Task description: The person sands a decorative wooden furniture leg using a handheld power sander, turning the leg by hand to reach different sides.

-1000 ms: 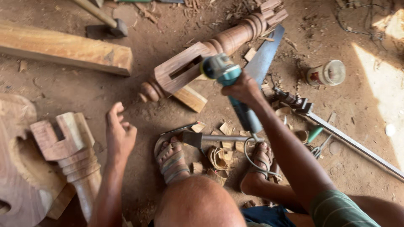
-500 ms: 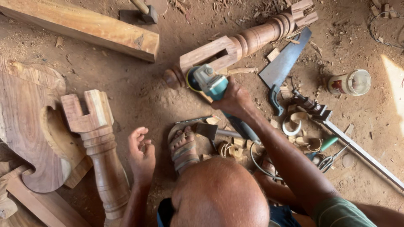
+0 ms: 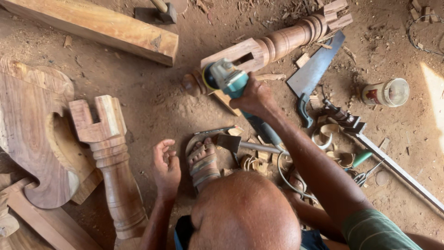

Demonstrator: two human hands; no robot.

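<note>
— Grinder first: where does it sit?

— The teal angle grinder (image 3: pixel 226 79) is in the right hand (image 3: pixel 255 98), whose fingers are wrapped tight round its body. Its disc end lies against the near end of the turned wooden leg (image 3: pixel 273 46), beside the slot cut in the leg's square block. I'll place everything else from that leg.

— And the other hand?

— The left hand (image 3: pixel 166 167) is well this side of the leg, low over the dirt floor (image 3: pixel 162 92), fingers curled loosely inward, palm up, gripping nothing. It hangs just beside a sandalled foot (image 3: pixel 203 162) and near a second turned leg (image 3: pixel 111 157), which lies far to the left of the first.

— Any containers?

— One: a glass jar (image 3: pixel 386 92) lying on its side, to the right of the turned wooden leg and beyond the saw. It has a red label; what is inside I cannot tell.

— What else lies about the leg?

— A handsaw (image 3: pixel 314 74) just right of it, blade pointing up toward the leg's far end. A long squared beam (image 3: pixel 97 30) lies off to its left, with a hammer head (image 3: pixel 159 14) above that beam. A metal plane or clamp (image 3: pixel 342 119) on a long bar sits lower right of the saw, amid wood curls (image 3: pixel 326 134) and offcuts. A broad curved wooden panel (image 3: pixel 32 134) rests at the far left edge, touching the second leg's forked top.
</note>
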